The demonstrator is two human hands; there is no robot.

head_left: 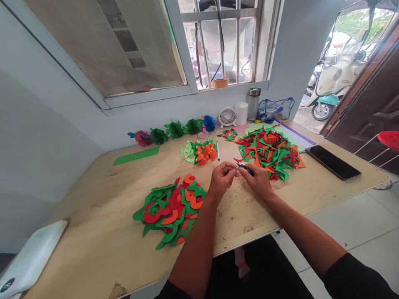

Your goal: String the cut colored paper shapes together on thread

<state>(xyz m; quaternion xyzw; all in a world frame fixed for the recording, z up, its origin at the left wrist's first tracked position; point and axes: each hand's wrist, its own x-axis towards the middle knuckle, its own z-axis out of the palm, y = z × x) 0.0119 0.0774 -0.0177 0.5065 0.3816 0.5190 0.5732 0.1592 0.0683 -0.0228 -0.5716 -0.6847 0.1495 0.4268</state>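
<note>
Over the middle of the table, my left hand (223, 176) is closed in a pinch, and the small thing at its fingertips is too small to name. Right beside it, my right hand (257, 178) is wrapped round a pair of small dark-handled scissors (245, 168), their tip pointing at the left fingertips. The fingers hide most of the handles. Left of my left forearm lies a pile of curved green, red and orange cut pieces (171, 207). Beyond my right hand is a heap of pointed green, red and orange scraps (271, 149).
A white pen (217, 151) lies beside small orange and light green cutouts (204, 152). Paper flowers (174, 129), a small fan (227, 117) and a glass bottle (254, 104) line the wall. A phone (333, 162) lies right, a green strip (136, 156) left.
</note>
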